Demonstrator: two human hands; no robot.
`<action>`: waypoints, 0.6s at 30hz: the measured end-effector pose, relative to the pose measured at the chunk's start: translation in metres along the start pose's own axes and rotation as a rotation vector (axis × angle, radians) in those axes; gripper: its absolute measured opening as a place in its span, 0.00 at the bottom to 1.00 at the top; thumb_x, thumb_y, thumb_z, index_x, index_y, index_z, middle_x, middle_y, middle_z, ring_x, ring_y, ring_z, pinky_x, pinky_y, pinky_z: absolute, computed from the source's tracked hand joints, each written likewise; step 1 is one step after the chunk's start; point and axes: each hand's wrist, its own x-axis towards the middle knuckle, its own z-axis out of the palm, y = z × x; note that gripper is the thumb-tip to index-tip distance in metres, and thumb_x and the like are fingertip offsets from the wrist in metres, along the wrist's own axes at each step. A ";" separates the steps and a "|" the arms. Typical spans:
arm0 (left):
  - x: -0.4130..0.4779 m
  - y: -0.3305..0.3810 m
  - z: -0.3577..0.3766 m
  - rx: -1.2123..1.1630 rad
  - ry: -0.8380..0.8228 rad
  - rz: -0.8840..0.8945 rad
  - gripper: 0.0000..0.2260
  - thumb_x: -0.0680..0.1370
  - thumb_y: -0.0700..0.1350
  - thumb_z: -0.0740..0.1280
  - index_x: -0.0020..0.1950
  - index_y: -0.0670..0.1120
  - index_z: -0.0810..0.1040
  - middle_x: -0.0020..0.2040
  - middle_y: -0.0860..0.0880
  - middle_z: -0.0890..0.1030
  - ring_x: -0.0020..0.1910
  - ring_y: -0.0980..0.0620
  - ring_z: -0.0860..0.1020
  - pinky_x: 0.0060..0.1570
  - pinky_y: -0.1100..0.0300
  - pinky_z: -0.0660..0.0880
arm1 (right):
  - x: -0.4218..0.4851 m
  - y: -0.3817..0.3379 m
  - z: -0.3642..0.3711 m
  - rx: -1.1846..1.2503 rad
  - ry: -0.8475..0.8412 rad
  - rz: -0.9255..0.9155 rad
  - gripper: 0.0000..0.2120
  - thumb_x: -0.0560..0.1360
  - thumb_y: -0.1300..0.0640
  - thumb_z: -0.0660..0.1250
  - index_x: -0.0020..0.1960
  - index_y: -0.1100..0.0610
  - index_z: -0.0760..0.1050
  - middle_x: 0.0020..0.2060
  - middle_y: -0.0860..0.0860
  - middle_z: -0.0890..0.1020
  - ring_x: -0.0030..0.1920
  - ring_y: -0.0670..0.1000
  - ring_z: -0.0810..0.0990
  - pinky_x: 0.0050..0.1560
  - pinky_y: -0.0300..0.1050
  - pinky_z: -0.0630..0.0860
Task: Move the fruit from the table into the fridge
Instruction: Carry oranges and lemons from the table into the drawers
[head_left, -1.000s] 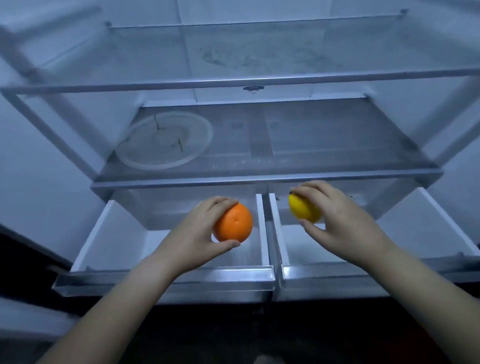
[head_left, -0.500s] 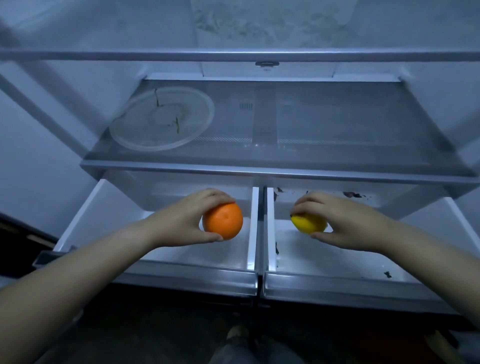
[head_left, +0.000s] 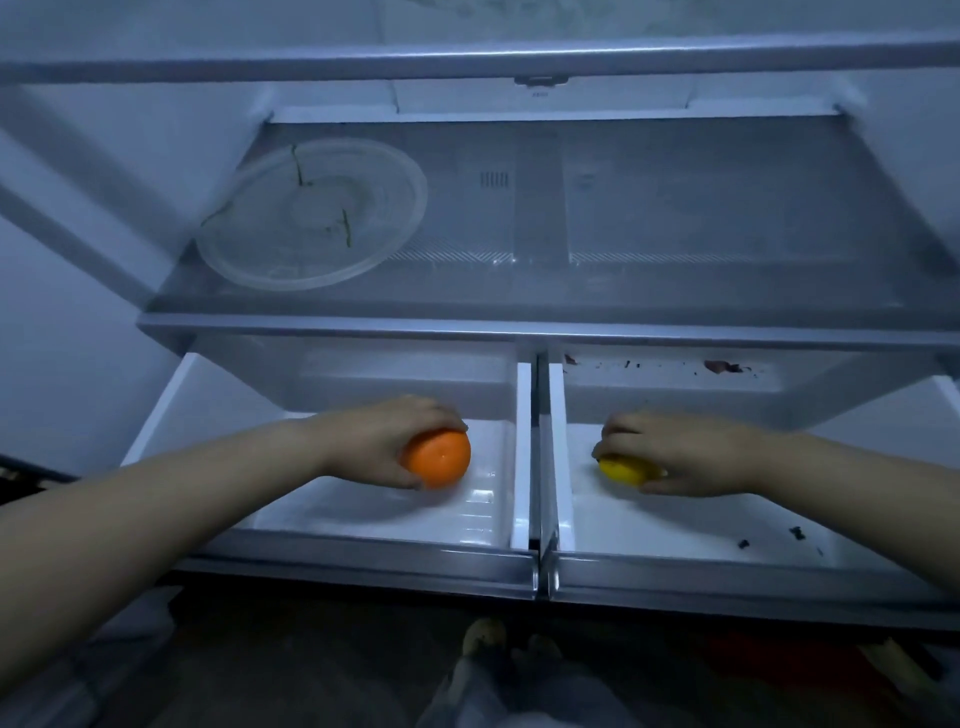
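I look into an open fridge with two white drawers pulled out at the bottom. My left hand (head_left: 384, 441) grips an orange (head_left: 441, 460) low inside the left drawer (head_left: 363, 558), close to its floor. My right hand (head_left: 675, 452) holds a yellow lemon (head_left: 626, 472) from above inside the right drawer (head_left: 727, 577), at or just above the drawer floor. Whether either fruit touches the floor I cannot tell.
A glass shelf (head_left: 519, 330) spans the fridge just above the drawers, with a clear round plate (head_left: 311, 213) on its left side. Another shelf edge (head_left: 519, 57) runs across the top. Dark crumbs lie in the right drawer. My feet show on the dark floor below.
Both hands have gone down from above the drawers into them, carrying the orange and the lemon lower. My view has come closer to the fridge.
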 end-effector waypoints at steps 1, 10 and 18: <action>0.000 -0.002 0.003 0.006 -0.007 0.004 0.32 0.70 0.55 0.73 0.71 0.52 0.65 0.68 0.54 0.68 0.66 0.55 0.66 0.61 0.65 0.61 | 0.000 0.002 0.002 -0.008 -0.005 0.002 0.23 0.74 0.50 0.65 0.68 0.50 0.65 0.62 0.49 0.68 0.59 0.49 0.70 0.56 0.46 0.71; 0.001 -0.010 0.019 0.045 -0.013 0.010 0.33 0.72 0.57 0.70 0.73 0.55 0.61 0.70 0.55 0.65 0.67 0.54 0.65 0.61 0.57 0.70 | 0.002 0.008 0.025 -0.038 0.023 -0.018 0.24 0.76 0.48 0.64 0.70 0.47 0.63 0.66 0.46 0.66 0.62 0.48 0.69 0.55 0.41 0.72; 0.004 -0.015 0.024 0.085 -0.020 0.015 0.32 0.73 0.58 0.69 0.73 0.59 0.58 0.72 0.55 0.61 0.68 0.53 0.63 0.60 0.55 0.72 | 0.006 0.010 0.033 -0.052 0.028 -0.028 0.27 0.74 0.45 0.65 0.71 0.44 0.60 0.66 0.46 0.66 0.63 0.48 0.68 0.54 0.43 0.74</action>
